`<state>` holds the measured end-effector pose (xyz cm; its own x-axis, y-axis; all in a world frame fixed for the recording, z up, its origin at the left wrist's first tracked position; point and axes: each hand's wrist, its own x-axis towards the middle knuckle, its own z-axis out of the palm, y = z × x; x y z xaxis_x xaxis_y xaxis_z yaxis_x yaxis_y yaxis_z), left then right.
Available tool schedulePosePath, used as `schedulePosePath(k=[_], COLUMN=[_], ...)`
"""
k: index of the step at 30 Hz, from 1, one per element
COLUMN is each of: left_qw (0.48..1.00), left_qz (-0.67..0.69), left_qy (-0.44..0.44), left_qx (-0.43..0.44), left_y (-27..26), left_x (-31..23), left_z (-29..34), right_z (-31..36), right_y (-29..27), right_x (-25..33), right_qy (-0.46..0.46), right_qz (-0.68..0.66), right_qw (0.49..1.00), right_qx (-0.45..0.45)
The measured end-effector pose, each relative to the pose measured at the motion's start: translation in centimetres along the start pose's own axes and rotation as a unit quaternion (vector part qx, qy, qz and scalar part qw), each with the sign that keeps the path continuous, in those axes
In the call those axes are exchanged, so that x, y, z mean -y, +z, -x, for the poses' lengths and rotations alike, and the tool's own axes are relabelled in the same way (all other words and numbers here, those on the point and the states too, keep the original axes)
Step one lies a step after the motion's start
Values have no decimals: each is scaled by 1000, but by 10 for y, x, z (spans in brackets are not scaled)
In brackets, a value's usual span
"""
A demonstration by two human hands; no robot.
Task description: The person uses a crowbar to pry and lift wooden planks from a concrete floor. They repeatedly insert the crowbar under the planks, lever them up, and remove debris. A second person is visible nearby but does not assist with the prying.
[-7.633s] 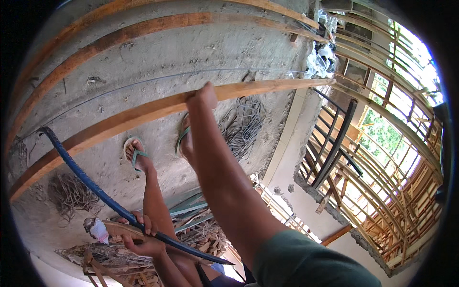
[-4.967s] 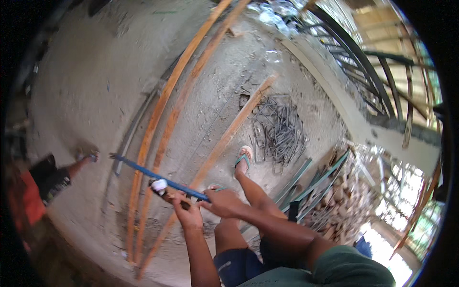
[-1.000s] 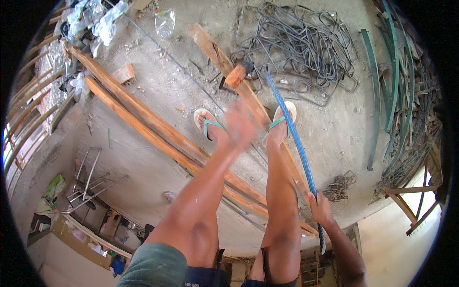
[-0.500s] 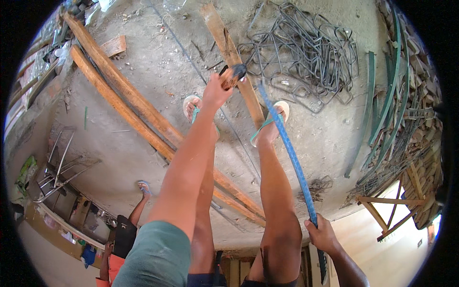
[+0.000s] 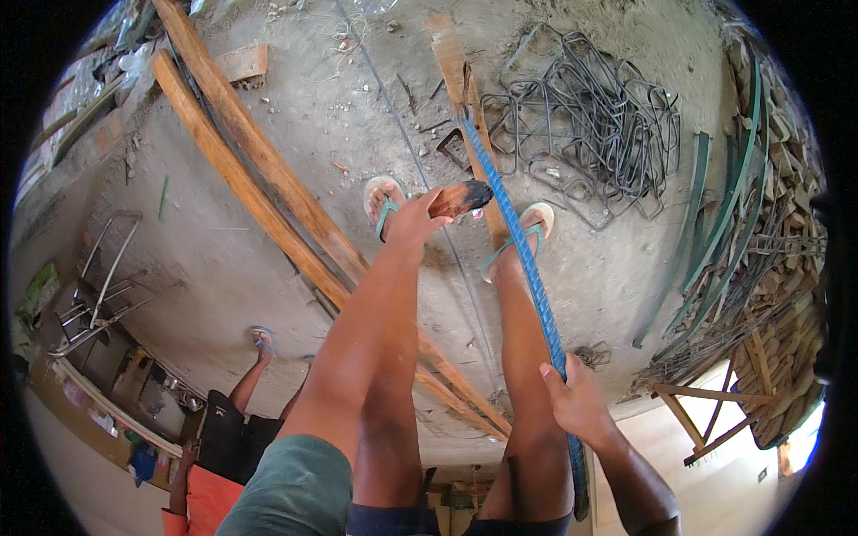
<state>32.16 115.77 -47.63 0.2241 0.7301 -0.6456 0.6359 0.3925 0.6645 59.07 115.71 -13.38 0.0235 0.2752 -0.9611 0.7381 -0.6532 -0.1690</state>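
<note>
My left hand (image 5: 418,220) is closed around a short wooden block (image 5: 461,198) with a charred-looking dark end, held above the floor between my feet. The dark end sits right beside a long blue ribbed bar (image 5: 518,228); whether they touch I cannot tell. My right hand (image 5: 579,404) is wrapped round the lower part of that bar, which slants up and away to the left. Its far tip overlaps a wooden plank (image 5: 448,45) lying on the ground. Beside the plank lies a small dark bent-metal frame (image 5: 454,149).
A tangled heap of bent steel loops (image 5: 590,116) lies at far right of my feet. Two long timber beams (image 5: 259,165) run along the left. Green strips (image 5: 749,161) and stacked wood border the right. Another person in orange (image 5: 214,487) is at lower left.
My left hand has drawn the block back toward me and slightly right, beside the blue bar. The bar's far tip has shifted left over the plank. The small metal frame now shows.
</note>
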Motion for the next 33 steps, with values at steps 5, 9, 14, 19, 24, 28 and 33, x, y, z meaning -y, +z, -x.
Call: schedulePosePath(k=[5,9,14,19,24,28,33], left_qw=[999,995,989,987,983,978,980], left_qz=[-25,-33,-34,-97,-129,-152,-156], left_qy=[-21,-45,-54,-111,-78,-96,-119], left_qx=[-44,-85,-134,-58,-108,-102,-34], left_y=[22,17,6,4,11,6,0], left_x=[-28,-54,-65,-56,-57,-60,-57], left_z=[-62,-89,-101,-122,-115,-99,-101], right_z=[22,24,22,-2,-64,-77,-59], right_y=[-7,-9,-6,12,2,-16,14], right_x=[24,34,22,-44,-127,-153,-129], right_qy=[48,57,54,56,13,9,64], right_qz=[8,13,-2,16,97,123,151], right_qw=[998,998,998,998,994,989,984], right_qx=[26,4,26,-7,-44,-76,-73])
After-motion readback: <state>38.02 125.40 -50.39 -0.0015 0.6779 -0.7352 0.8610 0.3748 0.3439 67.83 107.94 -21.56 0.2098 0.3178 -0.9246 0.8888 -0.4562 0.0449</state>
